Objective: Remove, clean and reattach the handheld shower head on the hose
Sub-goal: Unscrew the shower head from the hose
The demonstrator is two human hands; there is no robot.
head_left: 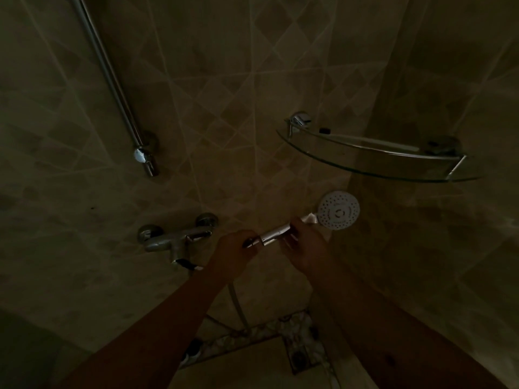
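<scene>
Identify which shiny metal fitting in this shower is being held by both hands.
The shower head: both hands grip its chrome handle, left hand at the hose end, right hand nearer the white face. The tap and rail stay wall-mounted, untouched.

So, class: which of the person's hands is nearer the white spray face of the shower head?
Right. The right hand grips the handle just below the spray face; the left hand holds the handle's far end, by the hose connection.

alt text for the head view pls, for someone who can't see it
In a dim tiled shower, the right hand grips the shower head by its chrome handle while the left hand holds the handle's hose end. A mixer tap is left; a glass shelf is above.
</scene>
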